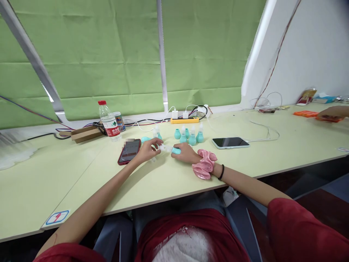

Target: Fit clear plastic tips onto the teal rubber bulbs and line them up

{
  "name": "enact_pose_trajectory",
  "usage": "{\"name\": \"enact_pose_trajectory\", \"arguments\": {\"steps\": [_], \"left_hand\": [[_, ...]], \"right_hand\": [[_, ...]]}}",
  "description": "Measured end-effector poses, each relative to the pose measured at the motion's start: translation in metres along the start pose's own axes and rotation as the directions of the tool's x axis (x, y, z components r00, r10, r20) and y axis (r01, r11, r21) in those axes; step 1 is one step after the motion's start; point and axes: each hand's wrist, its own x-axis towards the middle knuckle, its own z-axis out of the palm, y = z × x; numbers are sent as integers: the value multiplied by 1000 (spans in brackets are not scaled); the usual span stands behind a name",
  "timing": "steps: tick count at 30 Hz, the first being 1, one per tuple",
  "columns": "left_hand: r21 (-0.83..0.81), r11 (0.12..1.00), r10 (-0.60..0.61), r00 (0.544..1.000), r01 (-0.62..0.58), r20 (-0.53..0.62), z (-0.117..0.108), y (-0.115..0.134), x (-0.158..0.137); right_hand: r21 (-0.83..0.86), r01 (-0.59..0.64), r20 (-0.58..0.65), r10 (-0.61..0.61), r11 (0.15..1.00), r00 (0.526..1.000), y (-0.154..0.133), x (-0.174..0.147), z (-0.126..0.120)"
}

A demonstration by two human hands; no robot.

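My right hand [185, 153] is closed around a teal rubber bulb [176, 150] with a translucent nozzle, which looks like a nasal aspirator. The nozzle points left, toward my left hand [150, 150]. My left fingers pinch a small translucent tip [163, 147] at the nozzle's end; whether the two pieces are joined is too small to tell. Behind my hands stand several teal bulbs [192, 139], some topped with clear nozzles. More teal pieces [145, 139] lie just beyond my left hand, partly covered by it.
A phone in a red case [129, 151] lies left of my left hand, and another phone [230, 142] charges at right. A water bottle [109, 123], cardboard tray [86, 134] and orange power strip [184, 120] are farther back. Another person's hand [331, 112] touches orange items at far right.
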Motion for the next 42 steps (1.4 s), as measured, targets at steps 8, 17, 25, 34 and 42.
{"name": "enact_pose_trajectory", "arguments": {"steps": [8, 17, 25, 34, 42], "left_hand": [[3, 995, -97, 991, 98, -88, -1, -1, 1], [176, 978, -99, 992, 112, -81, -2, -8, 0], [223, 971, -113, 985, 82, 132, 4, -16, -1], [160, 985, -88, 989, 68, 119, 3, -12, -1], [205, 977, -72, 995, 57, 67, 3, -15, 0]], "right_hand": [[-38, -15, -22, 14, 999, 1000, 1, 0, 1], [-44, 1, 6, -1, 999, 1000, 0, -1, 1], [-71, -4, 29, 6, 997, 1000, -3, -1, -2], [-83, -3, 22, 5, 997, 1000, -3, -1, -2], [-56, 9, 29, -7, 998, 1000, -4, -3, -3]]}}
